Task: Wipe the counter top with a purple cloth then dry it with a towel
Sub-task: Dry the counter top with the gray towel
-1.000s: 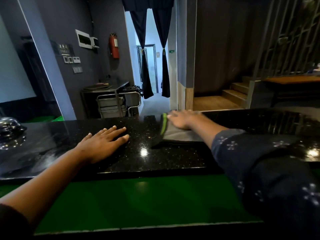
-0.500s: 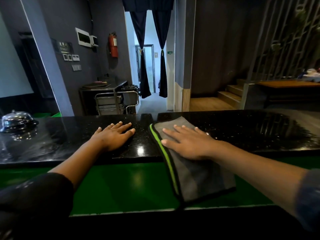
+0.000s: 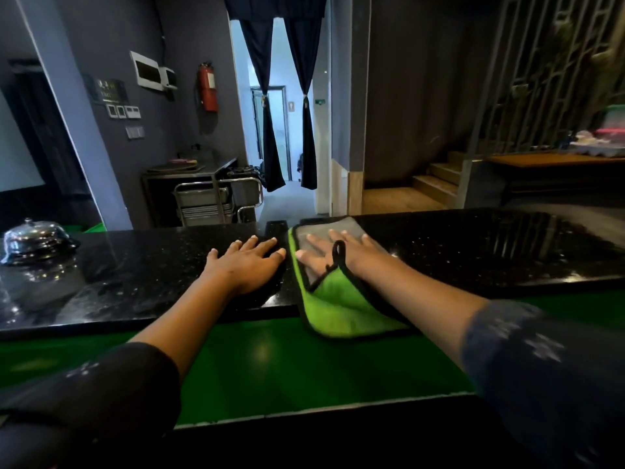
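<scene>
Flat on one counter (image 3: 473, 252), two hands, perhaps one towel (image 3: 341, 309)

Dark grey walls (image 3: 179, 35) frame a bright doorway hung with tied navy curtains (image 3: 270, 137); a red fire extinguisher (image 3: 207, 87) hangs left, wooden steps (image 3: 436, 184) rise right.

Silver bell (image 3: 35, 239) far left; red extinguisher (image 3: 207, 87) on wall; metal cart (image 3: 218, 198) behind.
</scene>
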Demonstrator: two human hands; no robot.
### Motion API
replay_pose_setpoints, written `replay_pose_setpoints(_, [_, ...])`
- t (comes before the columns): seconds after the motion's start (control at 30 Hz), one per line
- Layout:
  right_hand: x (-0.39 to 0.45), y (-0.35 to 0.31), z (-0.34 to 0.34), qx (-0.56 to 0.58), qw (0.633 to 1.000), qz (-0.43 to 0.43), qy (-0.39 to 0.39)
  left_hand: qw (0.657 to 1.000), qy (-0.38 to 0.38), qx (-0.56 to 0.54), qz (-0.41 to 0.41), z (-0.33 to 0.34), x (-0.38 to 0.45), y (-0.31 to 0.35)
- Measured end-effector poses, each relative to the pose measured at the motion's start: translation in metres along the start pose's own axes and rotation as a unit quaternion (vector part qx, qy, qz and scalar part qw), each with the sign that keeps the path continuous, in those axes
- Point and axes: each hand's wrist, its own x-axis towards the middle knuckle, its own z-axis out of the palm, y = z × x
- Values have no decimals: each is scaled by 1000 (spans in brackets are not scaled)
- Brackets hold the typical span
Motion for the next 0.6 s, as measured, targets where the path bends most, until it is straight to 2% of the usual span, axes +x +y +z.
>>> replay_pose_setpoints(0.1, [-58, 8, 3, 7, 997, -68, 21, 1000, -1, 4, 9, 2, 3, -2])
replay_pose_setpoints(0.17, [-76, 27, -1, 1, 998, -60, 18, 1000, 2, -6, 6, 5, 5, -1])
replay_pose_setpoints(0.33, [-23, 40, -12, 8, 999, 33, 19, 1000, 10, -18, 10, 8, 7, -1])
replay_pose_setpoints(0.5, [26, -1, -24, 33, 991, 128, 8, 999, 3, -30, 21, 5, 2, -4])
replay_pose_setpoints(0.53, [25, -14, -25, 35, 991, 128, 9, 999, 2, -34, 22, 4, 1, -4])
replay_pose_setpoints(0.6, [11, -34, -19, 16, 998, 60, 11, 999, -1, -35, 24, 1, 1, -5])
